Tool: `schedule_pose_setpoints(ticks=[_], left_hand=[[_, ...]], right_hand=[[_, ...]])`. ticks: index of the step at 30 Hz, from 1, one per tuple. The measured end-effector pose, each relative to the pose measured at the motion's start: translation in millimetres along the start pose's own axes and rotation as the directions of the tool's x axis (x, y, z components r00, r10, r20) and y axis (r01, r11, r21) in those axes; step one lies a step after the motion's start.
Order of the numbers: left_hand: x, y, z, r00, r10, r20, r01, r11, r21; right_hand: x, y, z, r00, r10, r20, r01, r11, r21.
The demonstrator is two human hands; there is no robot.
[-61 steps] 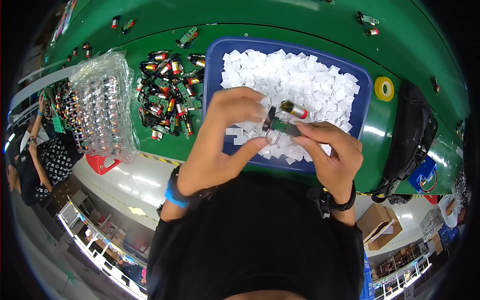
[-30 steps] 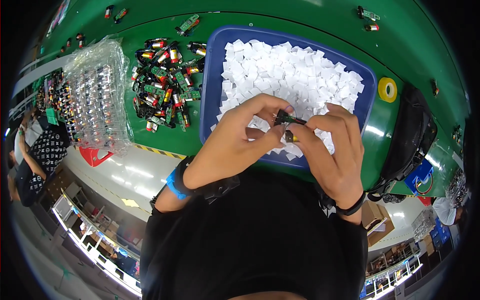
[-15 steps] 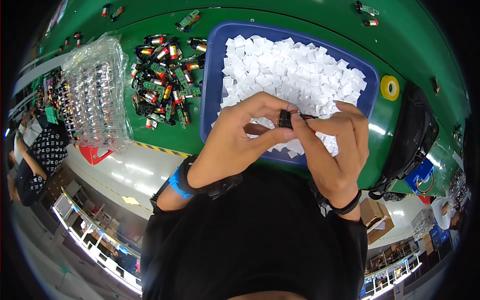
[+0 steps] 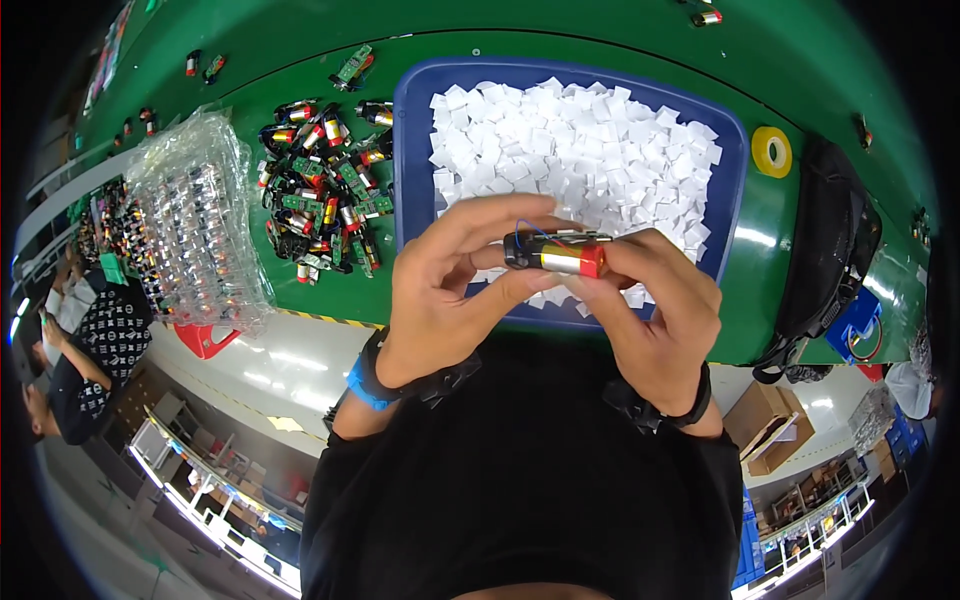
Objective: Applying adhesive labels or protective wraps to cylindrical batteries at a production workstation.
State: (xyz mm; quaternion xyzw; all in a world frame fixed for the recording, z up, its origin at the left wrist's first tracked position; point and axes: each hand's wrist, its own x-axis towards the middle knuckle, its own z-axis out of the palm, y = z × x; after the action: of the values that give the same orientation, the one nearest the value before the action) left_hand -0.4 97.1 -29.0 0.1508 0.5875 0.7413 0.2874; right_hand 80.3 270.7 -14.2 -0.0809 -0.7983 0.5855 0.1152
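Observation:
Between my two hands lies a small battery assembly (image 4: pixel 562 258), held sideways over the near part of the tray. It has a black end cap at the left, a silver cylinder, a red right end and thin wires along the top. My left hand (image 4: pixel 450 270) pinches the black cap between thumb and fingers. At the red end, my right hand (image 4: pixel 655 295) grips with thumb and forefinger. Beneath them sits a blue tray (image 4: pixel 402 150) filled with small white paper-like squares (image 4: pixel 570 140). The assembly's underside is hidden by my thumbs.
Left of the tray is a pile of similar assemblies with green circuit boards (image 4: pixel 325 190). Beyond it stands a clear plastic blister tray (image 4: pixel 190 210) holding more. At right lie a yellow tape roll (image 4: pixel 771 152) and a black bag (image 4: pixel 825 250). Another person (image 4: pixel 95 350) is at far left.
The assembly has turned from end-on to lengthwise, so its silver and red side now shows. My right hand has shifted to its red end; the view has moved slightly.

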Motion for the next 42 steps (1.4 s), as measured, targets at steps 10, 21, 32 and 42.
schedule_pose_setpoints(ticks=[10,21,32,42], left_hand=[[0.8,14.1,6.0,0.984,0.173,0.051,-0.176,0.871,0.459],[14.9,7.9,10.2,0.955,0.281,0.092,-0.264,0.671,0.692],[78.2,22.9,-6.2,1.000,-0.004,0.001,0.003,0.825,0.565],[295.4,-30.2,-119.6,0.942,0.325,0.087,0.028,-0.332,0.943]], right_hand=[[-4.3,2.4,-1.4,0.967,0.220,0.126,-0.249,0.920,0.304],[0.3,12.4,0.4,0.873,0.430,0.232,-0.472,0.620,0.627],[20.5,19.4,-9.4,0.839,0.454,0.300,-0.536,0.595,0.599],[6.5,15.9,-27.8,0.934,0.291,0.208,-0.329,0.927,0.179]])
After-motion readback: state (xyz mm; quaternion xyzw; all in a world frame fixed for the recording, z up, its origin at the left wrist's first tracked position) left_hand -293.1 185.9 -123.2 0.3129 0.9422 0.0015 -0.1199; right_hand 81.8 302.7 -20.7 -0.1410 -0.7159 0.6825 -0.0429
